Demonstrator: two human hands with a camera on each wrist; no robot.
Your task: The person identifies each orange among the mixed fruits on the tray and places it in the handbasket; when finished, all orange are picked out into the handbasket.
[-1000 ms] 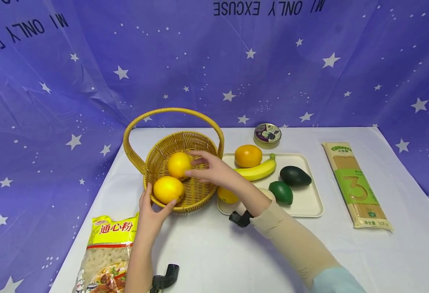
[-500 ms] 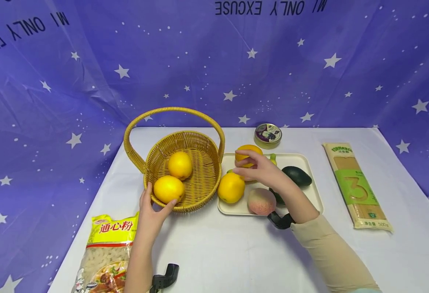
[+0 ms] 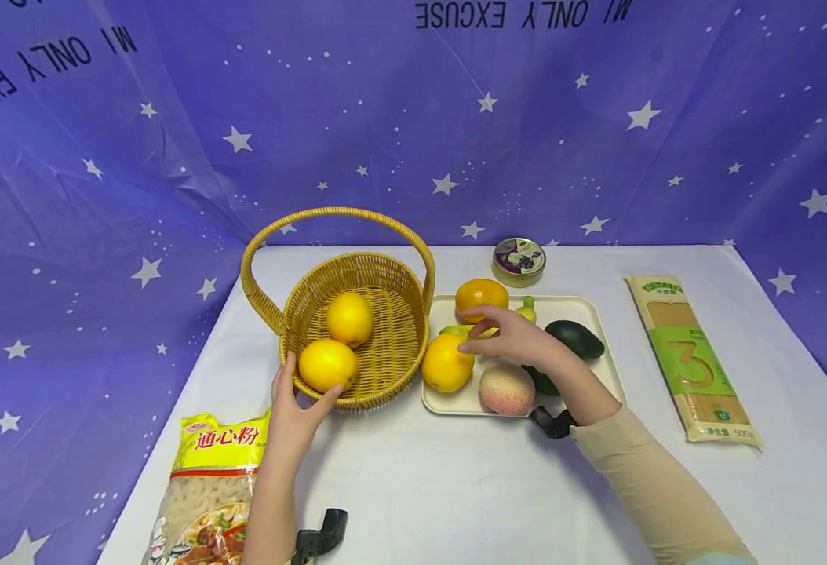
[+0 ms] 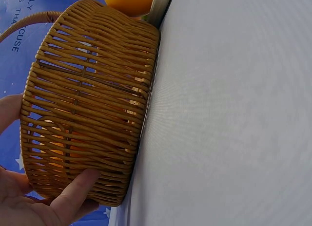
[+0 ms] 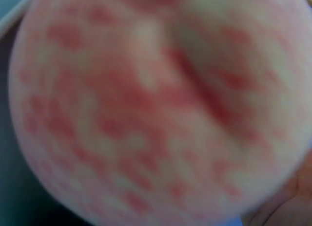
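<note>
A wicker basket (image 3: 402,377) with a tall handle holds two yellow fruits, one round (image 3: 349,319) and one longer (image 3: 328,365). My left hand (image 3: 300,412) grips its front left rim, fingers spread on the outer wall in the left wrist view. Over a cream tray (image 3: 569,302) my right hand (image 3: 515,339) is lowered above a banana (image 3: 456,330), fingers apart. Its thumb is close to a yellow fruit (image 3: 447,362); whether they touch cannot be told. A peach (image 5: 146,109) fills the right wrist view, below the hand. The hand covers the banana's middle.
An orange (image 3: 482,298), a dark avocado (image 3: 576,339) and a partly hidden green fruit (image 3: 542,382) lie on the tray. Behind it stands a round tin (image 3: 519,261). Packed noodles (image 3: 692,357) lie at right, a pasta bag (image 3: 216,479) at front left.
My right hand has left the basket, moved right to the tray, and dropped slightly over the banana. The left hand stays on the basket rim.
</note>
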